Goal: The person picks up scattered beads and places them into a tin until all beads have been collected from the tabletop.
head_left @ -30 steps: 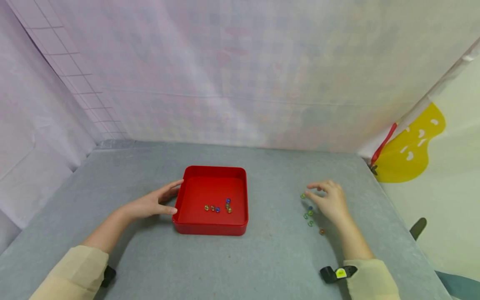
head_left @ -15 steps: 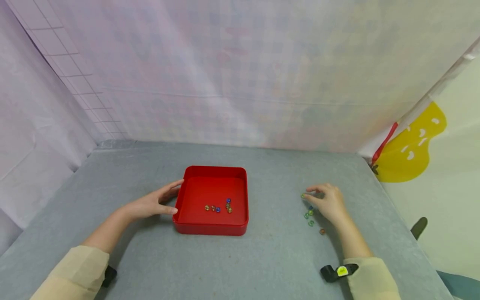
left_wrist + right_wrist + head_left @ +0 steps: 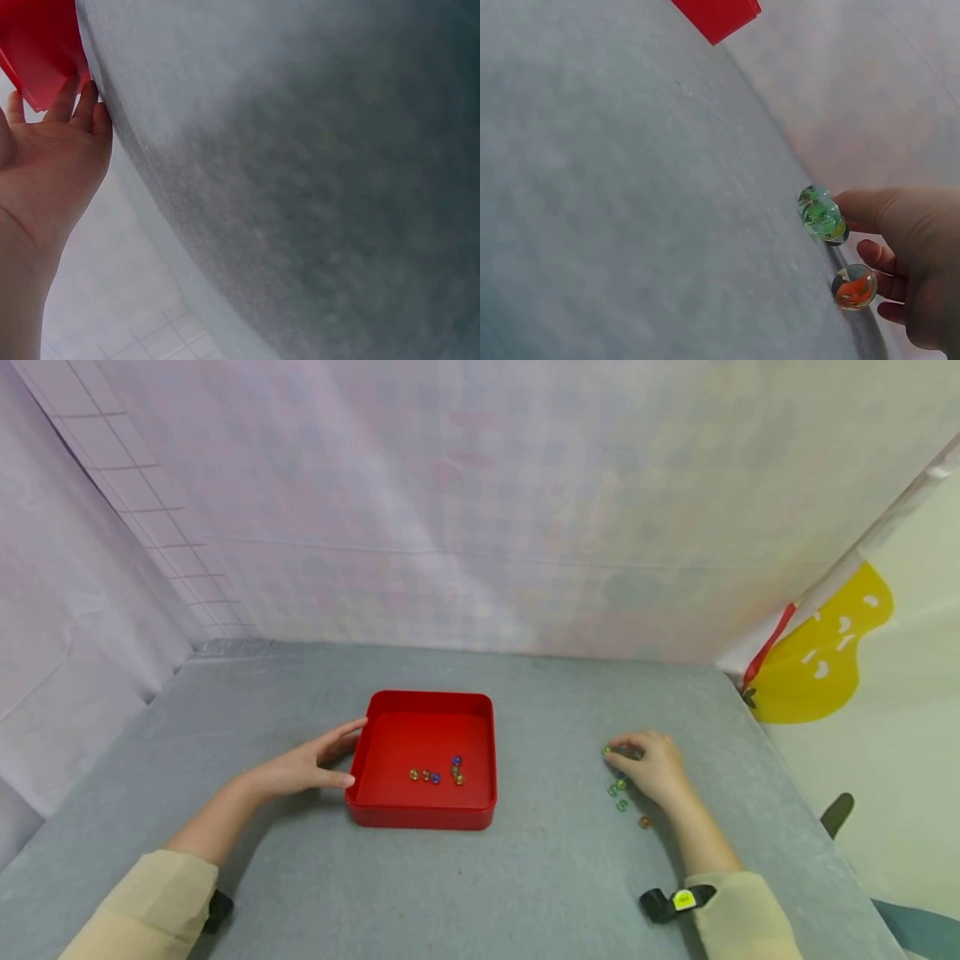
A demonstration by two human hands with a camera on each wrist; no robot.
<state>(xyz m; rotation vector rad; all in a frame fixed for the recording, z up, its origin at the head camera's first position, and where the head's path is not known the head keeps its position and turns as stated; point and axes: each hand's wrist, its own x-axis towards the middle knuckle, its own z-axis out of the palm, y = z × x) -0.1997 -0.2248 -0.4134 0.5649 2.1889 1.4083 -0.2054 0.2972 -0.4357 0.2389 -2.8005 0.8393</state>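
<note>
A square, smooth-walled red tray (image 3: 420,818) with rounded corners stands on the mottled grey table (image 3: 555,860), small glass marbles (image 3: 436,778) inside. The left hand (image 3: 315,764) spreads its fingers wide, touching the tray's side without gripping. Across a broad stretch of table, the right hand (image 3: 655,767) curves its fingers about a yellow-green glass marble (image 3: 607,750); whether they pinch it, I cannot tell. Clear green marbles (image 3: 622,806) and a round, orange-swirled marble (image 3: 855,287) lie nearby, well inside the table's right edge.
</note>
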